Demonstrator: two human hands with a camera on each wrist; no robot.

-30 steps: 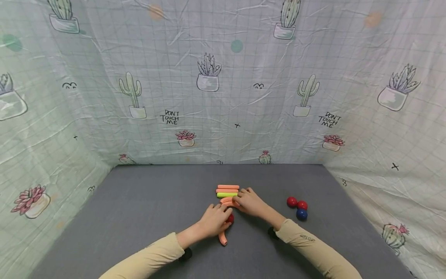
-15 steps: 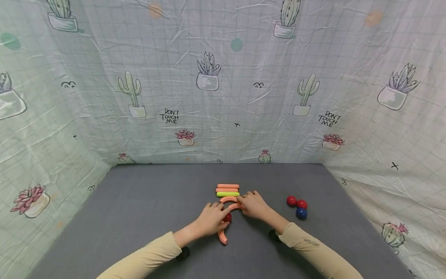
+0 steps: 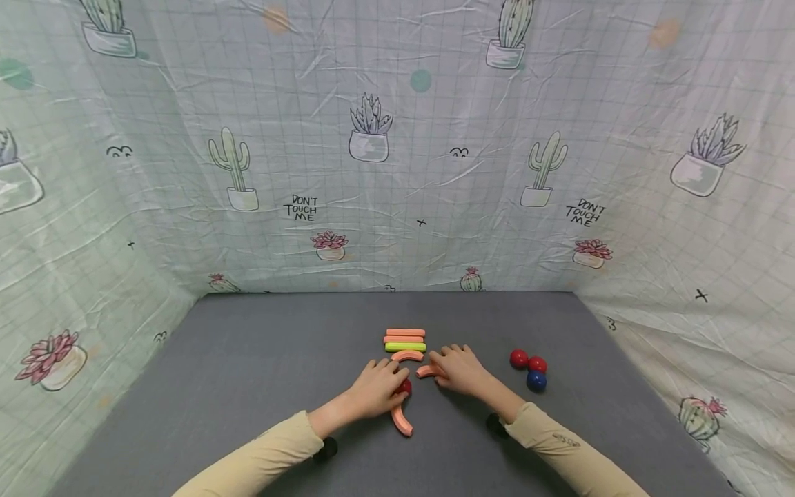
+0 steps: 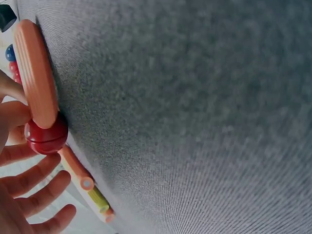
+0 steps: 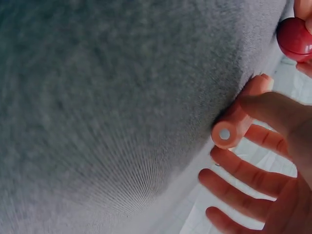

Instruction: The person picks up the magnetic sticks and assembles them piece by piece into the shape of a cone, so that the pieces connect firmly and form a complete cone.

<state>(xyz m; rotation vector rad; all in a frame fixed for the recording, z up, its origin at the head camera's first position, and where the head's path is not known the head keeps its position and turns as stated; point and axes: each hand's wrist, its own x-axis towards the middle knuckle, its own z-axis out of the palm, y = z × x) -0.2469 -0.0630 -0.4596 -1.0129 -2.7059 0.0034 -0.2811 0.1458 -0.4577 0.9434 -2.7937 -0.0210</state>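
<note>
My left hand (image 3: 377, 390) pinches a glossy red ball (image 4: 47, 134) between thumb and fingers. From that ball a curved orange stick (image 3: 401, 420) runs toward the near side, its end meeting the ball in the left wrist view. To the right, my right hand (image 3: 461, 371) grips a second curved orange stick (image 5: 240, 114) between thumb and fingers. A pale round disc shows in this stick's end face. There is a gap between it and the red ball. A third curved orange stick (image 3: 407, 355) lies just beyond both hands.
Behind the curved sticks, two straight orange sticks (image 3: 406, 333) and one yellow-green stick (image 3: 406, 347) lie side by side. Two red balls (image 3: 518, 358) and a blue ball (image 3: 537, 381) cluster on the right of the grey table (image 3: 279, 345). A cactus-print cloth (image 3: 397, 207) surrounds the table.
My right hand has drawn one curved orange stick away from the curved one behind it, moving right and nearer. The curved stick at the left hand's ball has swung slightly right.
</note>
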